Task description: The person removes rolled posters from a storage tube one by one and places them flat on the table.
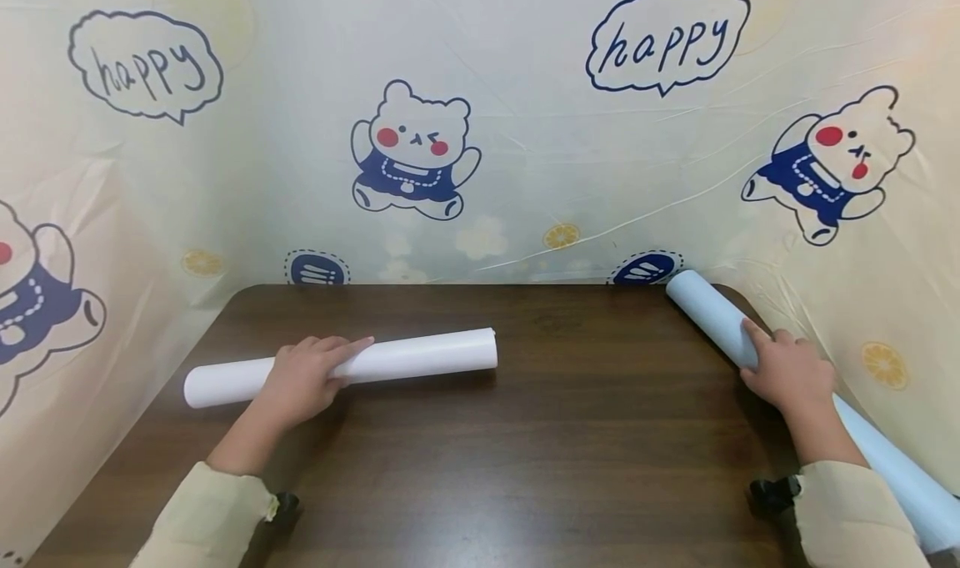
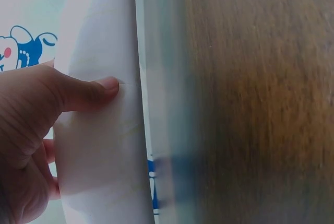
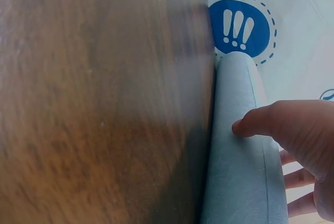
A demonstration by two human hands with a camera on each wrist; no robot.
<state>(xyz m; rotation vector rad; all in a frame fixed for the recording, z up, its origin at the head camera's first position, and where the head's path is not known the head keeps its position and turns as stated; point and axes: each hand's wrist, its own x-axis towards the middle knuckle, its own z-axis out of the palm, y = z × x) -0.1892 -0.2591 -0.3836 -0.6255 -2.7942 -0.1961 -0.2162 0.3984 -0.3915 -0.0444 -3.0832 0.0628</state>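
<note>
My left hand (image 1: 303, 378) grips a white paper roll (image 1: 431, 356) near its middle, over the left half of the table. In the left wrist view its thumb (image 2: 102, 91) lies across the roll (image 2: 99, 156) and the other fingers go behind it. A longer light-blue roll (image 1: 712, 316) slants along the table's right edge, and my right hand (image 1: 793, 372) holds it partway down. The right wrist view has the thumb (image 3: 255, 123) on the blue roll's surface (image 3: 240, 182), with fingers around its far side.
The dark brown wooden table (image 1: 540, 459) has rounded back corners. A pale printed sheet (image 1: 525, 168) with bears and "happy" bubbles stands around its back and sides. Black wrist straps (image 1: 772, 495) show at both cream sleeves (image 1: 855, 510).
</note>
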